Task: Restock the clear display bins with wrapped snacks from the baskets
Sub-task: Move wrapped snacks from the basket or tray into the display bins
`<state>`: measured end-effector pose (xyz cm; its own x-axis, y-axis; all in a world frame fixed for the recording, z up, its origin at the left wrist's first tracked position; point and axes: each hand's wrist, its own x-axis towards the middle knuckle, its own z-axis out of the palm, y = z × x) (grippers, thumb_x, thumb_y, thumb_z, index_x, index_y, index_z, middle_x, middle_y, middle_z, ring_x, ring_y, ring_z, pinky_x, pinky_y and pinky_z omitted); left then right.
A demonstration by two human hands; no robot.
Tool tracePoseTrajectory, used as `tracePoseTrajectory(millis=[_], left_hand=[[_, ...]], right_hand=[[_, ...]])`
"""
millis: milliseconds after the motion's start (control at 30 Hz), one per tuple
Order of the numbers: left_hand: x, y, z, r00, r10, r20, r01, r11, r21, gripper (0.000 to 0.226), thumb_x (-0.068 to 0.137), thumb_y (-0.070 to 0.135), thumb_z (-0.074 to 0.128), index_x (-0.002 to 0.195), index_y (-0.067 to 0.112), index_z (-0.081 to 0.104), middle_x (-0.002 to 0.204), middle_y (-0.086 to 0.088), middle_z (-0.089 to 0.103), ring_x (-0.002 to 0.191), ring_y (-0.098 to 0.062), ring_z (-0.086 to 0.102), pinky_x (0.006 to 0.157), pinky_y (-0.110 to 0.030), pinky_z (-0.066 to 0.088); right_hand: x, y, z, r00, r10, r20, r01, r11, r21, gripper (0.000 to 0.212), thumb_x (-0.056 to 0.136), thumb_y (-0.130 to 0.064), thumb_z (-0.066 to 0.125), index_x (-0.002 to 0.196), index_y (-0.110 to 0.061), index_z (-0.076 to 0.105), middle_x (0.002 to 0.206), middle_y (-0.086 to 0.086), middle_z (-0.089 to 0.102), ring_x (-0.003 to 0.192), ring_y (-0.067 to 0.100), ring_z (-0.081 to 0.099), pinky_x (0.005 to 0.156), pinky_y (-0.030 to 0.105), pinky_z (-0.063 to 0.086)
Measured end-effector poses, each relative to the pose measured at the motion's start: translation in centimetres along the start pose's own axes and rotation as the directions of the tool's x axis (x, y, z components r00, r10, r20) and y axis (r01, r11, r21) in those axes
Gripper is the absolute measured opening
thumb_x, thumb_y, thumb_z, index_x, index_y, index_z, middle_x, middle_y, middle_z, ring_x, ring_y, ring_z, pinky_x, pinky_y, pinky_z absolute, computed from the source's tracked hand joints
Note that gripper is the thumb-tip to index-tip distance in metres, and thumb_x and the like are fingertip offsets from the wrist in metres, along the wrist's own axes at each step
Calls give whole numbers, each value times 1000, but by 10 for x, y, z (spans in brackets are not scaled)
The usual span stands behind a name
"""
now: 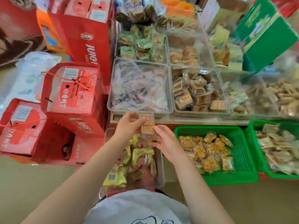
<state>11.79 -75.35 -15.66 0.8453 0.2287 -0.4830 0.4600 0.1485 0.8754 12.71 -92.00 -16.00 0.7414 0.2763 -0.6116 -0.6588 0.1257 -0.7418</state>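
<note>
My left hand has its fingers curled round a small brown wrapped snack, held just in front of the clear bin lined with crumpled plastic. My right hand touches the snack's near edge, fingers loosely spread and gripping nothing, above a clear tub of yellow-wrapped snacks. A green basket of orange packets sits just to the right.

Light: bright, even, soft; faint shadows only.
Glare: pale sheen on the clear display bins.
Blur: smeared overall, worst at the upper right.
Distortion: wide-angle bending at the edges.
</note>
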Motion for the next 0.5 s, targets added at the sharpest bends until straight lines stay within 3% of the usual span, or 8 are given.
tracePoseTrajectory(millis=[100, 200, 267, 400, 500], left_hand=[[19, 30, 43, 996, 83, 43, -86, 993, 82, 23, 88, 27, 76, 105, 25, 61, 91, -11, 72, 74, -19, 73, 60, -33, 61], [46, 44, 86, 990, 114, 84, -125, 983, 135, 33, 92, 34, 69, 122, 21, 61, 99, -11, 72, 84, -27, 73, 76, -51, 61], [66, 48, 110, 988, 139, 67, -151, 956, 250, 41, 98, 35, 59, 136, 19, 54, 115, -6, 69, 94, -23, 70, 86, -50, 58], [101, 40, 133, 976, 143, 167, -218, 716, 663, 63, 99, 32, 59, 155, 18, 31, 159, -4, 34, 143, -22, 36, 116, -38, 30], [113, 20, 131, 964, 42, 262, -233, 610, 757, 74, 98, 35, 60, 159, 21, 20, 166, 0, 16, 152, -20, 19, 124, -40, 18]], right_hand=[[2, -34, -32, 997, -74, -12, 74, 997, 2, 15, 98, -14, 62, 112, -10, 56, 94, 8, 74, 78, 24, 68, 66, 36, 52], [13, -63, -63, 992, -105, -75, 107, 994, 19, 25, 97, -11, 64, 119, -9, 55, 94, 11, 73, 77, 25, 68, 66, 34, 54], [28, -84, -84, 979, -111, -170, 116, 993, 19, 25, 97, -13, 65, 119, -8, 55, 96, 13, 72, 74, 23, 68, 66, 33, 56], [72, -136, -114, 952, -139, -273, 140, 990, -18, 30, 97, -16, 66, 122, -7, 52, 111, 18, 69, 73, 23, 67, 67, 34, 58], [110, -176, -113, 940, -211, -266, 194, 977, -91, 30, 95, -18, 68, 120, -11, 52, 113, 15, 68, 72, 20, 66, 67, 34, 59]])
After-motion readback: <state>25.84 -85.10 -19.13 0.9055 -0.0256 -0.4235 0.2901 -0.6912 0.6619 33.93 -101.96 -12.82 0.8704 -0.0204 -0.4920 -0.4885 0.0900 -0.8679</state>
